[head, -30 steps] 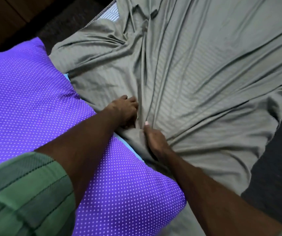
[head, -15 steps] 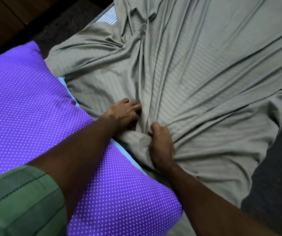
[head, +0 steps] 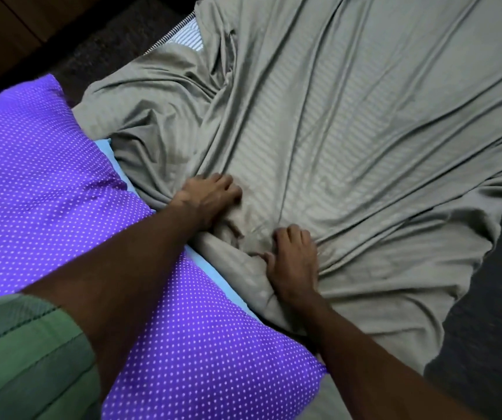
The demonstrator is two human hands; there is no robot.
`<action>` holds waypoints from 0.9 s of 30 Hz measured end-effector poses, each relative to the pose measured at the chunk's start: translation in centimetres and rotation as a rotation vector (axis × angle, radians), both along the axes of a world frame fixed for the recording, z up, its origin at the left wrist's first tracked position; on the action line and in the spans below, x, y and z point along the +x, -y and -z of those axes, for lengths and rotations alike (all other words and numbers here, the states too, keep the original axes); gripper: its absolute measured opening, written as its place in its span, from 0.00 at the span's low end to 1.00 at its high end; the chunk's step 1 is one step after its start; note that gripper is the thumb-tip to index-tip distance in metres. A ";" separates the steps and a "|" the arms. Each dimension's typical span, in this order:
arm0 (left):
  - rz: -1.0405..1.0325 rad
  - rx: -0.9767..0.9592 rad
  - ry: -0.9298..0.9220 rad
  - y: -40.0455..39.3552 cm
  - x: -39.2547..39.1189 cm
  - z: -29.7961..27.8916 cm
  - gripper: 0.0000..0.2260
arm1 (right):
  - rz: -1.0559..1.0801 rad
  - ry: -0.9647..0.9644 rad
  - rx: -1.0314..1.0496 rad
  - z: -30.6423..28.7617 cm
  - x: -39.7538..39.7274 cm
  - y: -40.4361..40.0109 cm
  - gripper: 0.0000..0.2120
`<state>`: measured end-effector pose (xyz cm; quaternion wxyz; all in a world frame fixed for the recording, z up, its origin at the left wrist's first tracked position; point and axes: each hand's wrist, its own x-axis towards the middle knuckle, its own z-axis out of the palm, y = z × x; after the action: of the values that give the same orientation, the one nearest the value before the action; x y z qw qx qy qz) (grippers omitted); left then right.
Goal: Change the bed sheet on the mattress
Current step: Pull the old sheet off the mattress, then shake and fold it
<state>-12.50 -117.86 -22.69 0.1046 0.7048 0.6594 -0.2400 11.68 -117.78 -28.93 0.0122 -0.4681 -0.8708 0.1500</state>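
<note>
A grey-green striped bed sheet point(head: 349, 140) lies rumpled over the mattress, its folds fanning out from my hands. My left hand point(head: 210, 198) grips a bunched fold of the sheet beside the pillow, fingers curled into the cloth. A little to the right and nearer me, my right hand point(head: 295, 262) grips another bunch, thumb pinching a ridge of fabric. A striped corner of the bare mattress point(head: 187, 36) shows at the far left edge. A light blue layer point(head: 213, 271) peeks out between pillow and sheet.
A large purple pillow with white dots point(head: 46, 183) lies at the left, under my left forearm. Dark floor point(head: 492, 298) shows at the right past the sheet's edge, and a dark mat and wooden floor point(head: 98, 40) at the top left.
Both hands have shifted slightly right and apart, my right hand moving nearer me, gathering more sheet. The folds between them have bunched up more.
</note>
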 end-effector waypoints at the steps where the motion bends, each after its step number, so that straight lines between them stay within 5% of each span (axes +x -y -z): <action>1: 0.041 -0.005 0.020 -0.2 -0.1 0.0 0.25 | -0.042 0.031 0.049 0.1 0.0 0.0 0.10; 3: 0.078 0.033 0.002 -0.4 -0.1 -0.2 0.16 | -0.078 0.038 0.075 0.3 -0.4 0.0 0.10; 7: 0.220 0.071 0.011 -0.7 0.3 0.3 0.12 | 0.154 -0.270 -0.137 -0.6 -1.1 -0.2 0.05; 9: 0.141 0.000 0.075 -0.9 0.6 -0.1 0.11 | 0.251 -0.194 -0.254 -0.9 -1.0 -1.0 0.03; 12: -0.091 -0.258 0.010 -1.4 0.8 -1.8 0.19 | 0.042 0.002 -0.491 -0.4 -0.6 -1.1 0.07; 14: -0.204 -0.375 -0.087 -1.1 0.4 -2.0 0.20 | -0.012 -0.079 -0.574 -0.6 -0.5 -0.8 0.10; 17: -0.198 -0.163 -0.067 -0.4 -0.5 -1.1 0.18 | 0.053 -0.164 -0.293 -1.4 0.0 -0.2 0.16; 20: -0.016 -0.008 0.078 -0.4 -0.6 -0.5 0.20 | -0.077 -0.022 -0.008 -0.8 1.1 0.7 0.16; 23: 0.107 -0.015 -0.011 -1.4 0.5 -0.8 0.17 | -0.195 0.010 0.034 0.5 1.1 1.3 0.05; 27: 0.191 -0.048 -0.068 -1.7 1.4 -1.0 0.13 | 0.095 -0.204 -0.119 -0.9 -0.3 0.5 0.03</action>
<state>-11.13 -116.17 -21.65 0.0757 0.7531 0.5865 -0.2884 11.37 -118.27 -28.02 0.0802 -0.4910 -0.8314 0.2474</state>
